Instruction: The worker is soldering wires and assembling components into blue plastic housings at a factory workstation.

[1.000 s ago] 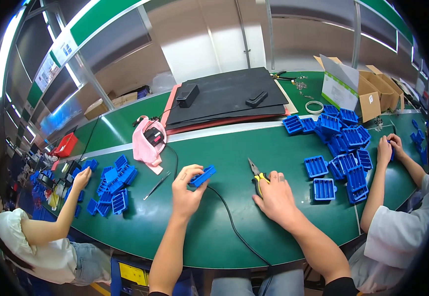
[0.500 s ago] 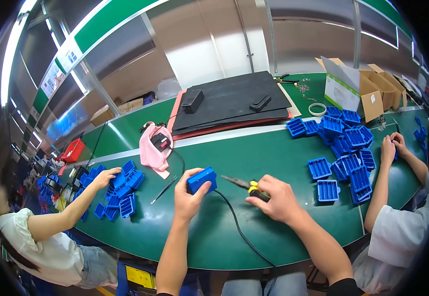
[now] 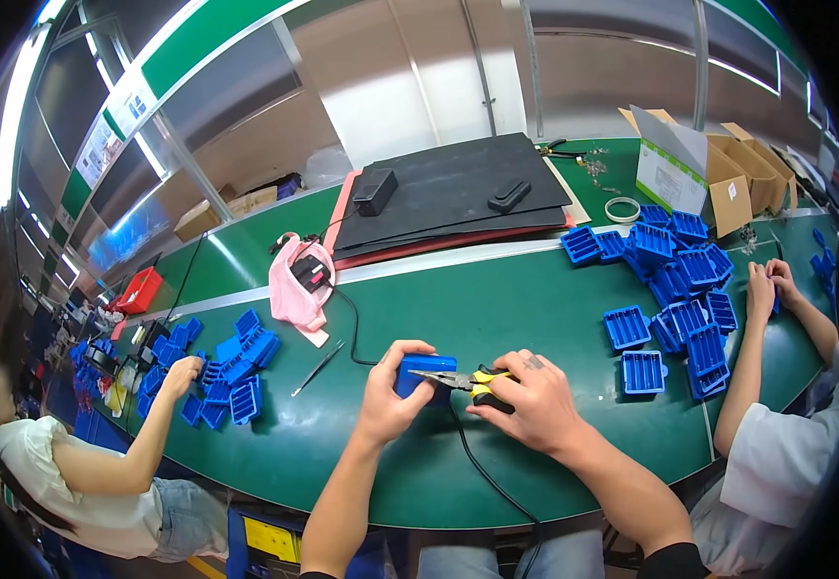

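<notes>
A blue plastic battery case [image 3: 439,365] is gripped in my left hand [image 3: 389,395], above the near middle of the green table. My right hand [image 3: 533,398] is closed around the yellow and black handles of needle-nose pliers [image 3: 486,380]. The pliers' pointed jaws reach left across the face of the case, close to my left thumb; whether they touch it I cannot tell. A black cable [image 3: 482,465] runs below the case and over the table's front edge. Tweezers [image 3: 318,368] lie on the table left of my left hand.
Blue slotted cases pile up at right [image 3: 687,280] and left [image 3: 231,372]. A pink cloth [image 3: 298,288] holds a black device. Black sheets [image 3: 453,207] lie behind, near a tape roll [image 3: 622,209] and open cartons [image 3: 728,179]. Co-workers' arms reach in at left [image 3: 149,432] and right [image 3: 742,381].
My left hand has shifted right and slightly down, turning the case. The pliers have moved from beside the case to across its face. The left co-worker's hand has drawn back leftward.
</notes>
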A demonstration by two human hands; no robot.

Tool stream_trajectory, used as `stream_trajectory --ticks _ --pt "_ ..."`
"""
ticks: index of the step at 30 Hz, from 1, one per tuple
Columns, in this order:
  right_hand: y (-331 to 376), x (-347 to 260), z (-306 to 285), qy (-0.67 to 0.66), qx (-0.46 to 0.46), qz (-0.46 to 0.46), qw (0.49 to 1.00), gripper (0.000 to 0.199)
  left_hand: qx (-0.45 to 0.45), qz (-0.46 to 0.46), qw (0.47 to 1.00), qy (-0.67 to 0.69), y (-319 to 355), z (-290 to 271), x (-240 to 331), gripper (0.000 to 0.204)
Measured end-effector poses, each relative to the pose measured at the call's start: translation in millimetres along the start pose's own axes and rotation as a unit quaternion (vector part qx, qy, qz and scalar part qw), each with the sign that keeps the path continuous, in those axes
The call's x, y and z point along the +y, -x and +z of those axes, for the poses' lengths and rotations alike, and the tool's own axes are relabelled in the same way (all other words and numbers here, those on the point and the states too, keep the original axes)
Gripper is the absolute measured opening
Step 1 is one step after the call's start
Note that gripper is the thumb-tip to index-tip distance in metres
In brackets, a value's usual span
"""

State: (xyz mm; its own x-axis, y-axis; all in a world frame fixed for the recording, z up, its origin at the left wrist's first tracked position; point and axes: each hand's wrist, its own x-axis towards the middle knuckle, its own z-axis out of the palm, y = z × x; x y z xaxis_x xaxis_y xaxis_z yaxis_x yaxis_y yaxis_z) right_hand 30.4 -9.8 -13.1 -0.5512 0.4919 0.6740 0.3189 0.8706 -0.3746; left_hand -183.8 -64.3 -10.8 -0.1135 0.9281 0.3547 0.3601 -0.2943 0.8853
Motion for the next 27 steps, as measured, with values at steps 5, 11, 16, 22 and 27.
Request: stream_trajectory --ticks 5,11,16,22,27 --pt "1.2 -0.9 -0.3 0.011 0.006 0.015 1.0 0.032 -0.014 0.0 0.999 0.045 0.7 0.6 -0.9 0.033" --pt "0.3 -2.5 -0.5 0.017 0.01 0.019 1.0 0.032 -0.012 -0.009 0.994 0.111 1.6 -0.4 1.2 0.029" --pt "0.4 -3.2 -0.8 0.024 0.016 0.015 0.999 0.032 -0.006 -0.019 0.993 0.114 1.7 0.1 2.9 0.022" --pt "1.0 -1.3 0.8 0.044 0.035 -0.002 0.998 0.032 0.005 0.01 0.998 0.068 1.2 0.2 1.9 0.018" --pt "0.6 -2.7 0.7 0.059 0.045 -0.016 0.997 0.032 0.022 0.009 0.998 0.065 3.2 0.4 2.5 0.016"
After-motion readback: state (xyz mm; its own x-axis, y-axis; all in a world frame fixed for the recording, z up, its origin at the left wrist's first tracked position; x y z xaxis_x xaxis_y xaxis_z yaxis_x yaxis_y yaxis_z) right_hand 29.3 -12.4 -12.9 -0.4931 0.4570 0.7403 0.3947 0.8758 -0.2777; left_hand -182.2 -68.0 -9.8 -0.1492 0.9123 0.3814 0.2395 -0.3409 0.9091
